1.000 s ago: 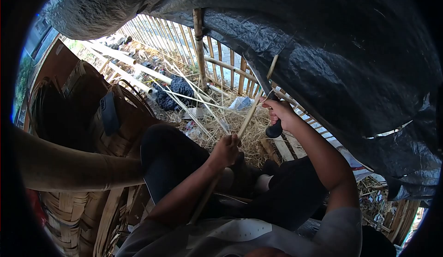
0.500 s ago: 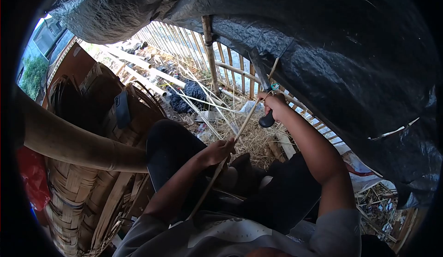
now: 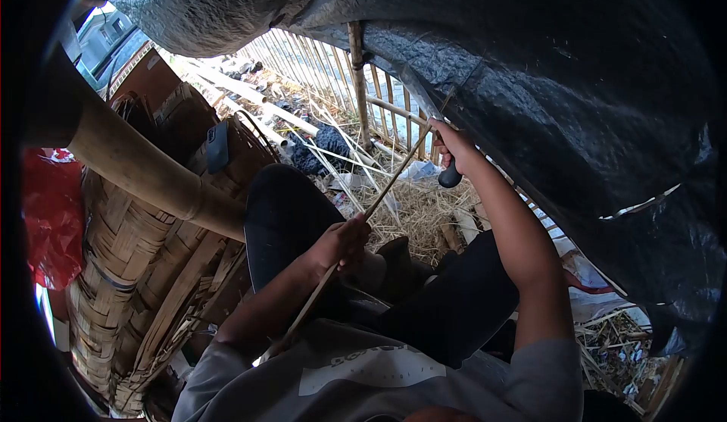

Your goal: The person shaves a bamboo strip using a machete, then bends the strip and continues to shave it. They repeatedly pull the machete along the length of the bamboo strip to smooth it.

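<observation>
A long thin bamboo strip (image 3: 394, 182) runs diagonally from my lap up toward the dark tarp. Its lower half passes through my left hand (image 3: 341, 242), whose fingers are wrapped round it above my bent knee. Farther along, my right hand (image 3: 453, 149) is closed on a knife (image 3: 450, 177); the rounded black handle end sticks out below the fist. The grey blade (image 3: 421, 98) points up and away, partly lost against the tarp. Near the right fist the strip crosses close by the blade, and its far end reaches past the knuckles.
A thick bamboo pole (image 3: 144, 168) slants across the left, before woven bamboo baskets (image 3: 125, 270) with a phone (image 3: 217, 148) on them. A black tarp (image 3: 575, 119) hangs overhead and right. Shavings (image 3: 424, 217) cover the ground toward a slatted fence (image 3: 322, 70). A red bag (image 3: 51, 217) hangs left.
My left hand has moved down and left toward my lap, with the strip. The right fist with the knife is slightly higher relative to the strip's middle. The view has shifted a little.
</observation>
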Tool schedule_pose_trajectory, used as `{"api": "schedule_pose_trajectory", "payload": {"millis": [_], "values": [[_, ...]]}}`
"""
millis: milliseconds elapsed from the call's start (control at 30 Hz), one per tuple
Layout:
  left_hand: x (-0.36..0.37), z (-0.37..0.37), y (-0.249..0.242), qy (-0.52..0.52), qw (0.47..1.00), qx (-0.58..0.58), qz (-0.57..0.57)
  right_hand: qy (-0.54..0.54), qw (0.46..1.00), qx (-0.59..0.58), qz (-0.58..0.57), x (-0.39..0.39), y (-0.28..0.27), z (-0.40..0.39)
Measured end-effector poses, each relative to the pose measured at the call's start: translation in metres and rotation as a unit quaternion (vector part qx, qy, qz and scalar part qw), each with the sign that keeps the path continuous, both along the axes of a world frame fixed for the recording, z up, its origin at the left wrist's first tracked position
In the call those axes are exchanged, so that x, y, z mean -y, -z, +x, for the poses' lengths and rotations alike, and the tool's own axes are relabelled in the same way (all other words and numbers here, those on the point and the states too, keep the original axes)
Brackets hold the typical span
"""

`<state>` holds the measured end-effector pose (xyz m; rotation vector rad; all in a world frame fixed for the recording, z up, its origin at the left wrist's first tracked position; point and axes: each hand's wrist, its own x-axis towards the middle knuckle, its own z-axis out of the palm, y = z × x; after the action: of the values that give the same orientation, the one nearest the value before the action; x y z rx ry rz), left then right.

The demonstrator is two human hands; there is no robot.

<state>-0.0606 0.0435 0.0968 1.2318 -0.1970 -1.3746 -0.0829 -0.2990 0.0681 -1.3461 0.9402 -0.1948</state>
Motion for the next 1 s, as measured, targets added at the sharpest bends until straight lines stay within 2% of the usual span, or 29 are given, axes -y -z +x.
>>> {"api": "schedule_pose_trajectory", "payload": {"millis": [33,67,167,300,367,433,467,500,567,633,767,867,1000], "values": [[-0.002,-0.003,-0.008,-0.024,0.999,-0.032,0.009,-0.004,1.0,-0.007,-0.005,0.001,0.003,0.0],[-0.007,-0.001,0.0,-0.013,1.0,-0.013,-0.007,-0.026,0.999,-0.018,-0.034,0.001,0.005,0.001],[-0.017,-0.008,-0.011,0.012,0.994,0.104,0.039,-0.024,0.998,-0.038,-0.054,-0.008,0.001,0.007],[-0.024,-0.003,-0.022,-0.014,0.991,0.129,0.045,-0.031,0.999,0.003,-0.022,-0.012,-0.007,0.02],[-0.023,0.002,-0.011,-0.017,0.983,0.181,0.033,-0.074,0.996,0.024,-0.054,-0.02,-0.014,0.024],[-0.03,0.007,-0.028,-0.028,0.972,0.221,0.076,-0.089,0.996,0.017,-0.001,-0.003,0.002,0.046],[-0.036,0.004,-0.03,-0.009,0.969,0.242,0.045,-0.081,0.996,0.004,0.02,0.003,0.003,0.051],[-0.033,0.006,-0.023,-0.021,0.982,0.185,0.028,-0.071,0.997,0.018,-0.005,-0.003,0.002,0.05],[-0.031,0.003,-0.02,-0.014,0.971,0.235,0.031,-0.104,0.994,0.028,0.026,-0.007,0.002,0.048],[-0.026,0.006,-0.014,-0.02,0.981,0.186,0.045,-0.107,0.994,0.027,0.023,-0.011,-0.002,0.042],[-0.02,0.012,0.006,-0.025,0.983,0.182,0.001,-0.1,0.994,0.031,-0.003,-0.015,-0.015,0.032],[-0.017,0.02,0.003,-0.041,0.987,0.154,0.014,-0.064,0.998,-0.002,-0.001,-0.001,-0.013,0.032],[-0.014,0.016,-0.015,-0.035,0.989,0.132,0.054,-0.099,0.993,-0.032,-0.059,-0.007,-0.02,0.024]]}}
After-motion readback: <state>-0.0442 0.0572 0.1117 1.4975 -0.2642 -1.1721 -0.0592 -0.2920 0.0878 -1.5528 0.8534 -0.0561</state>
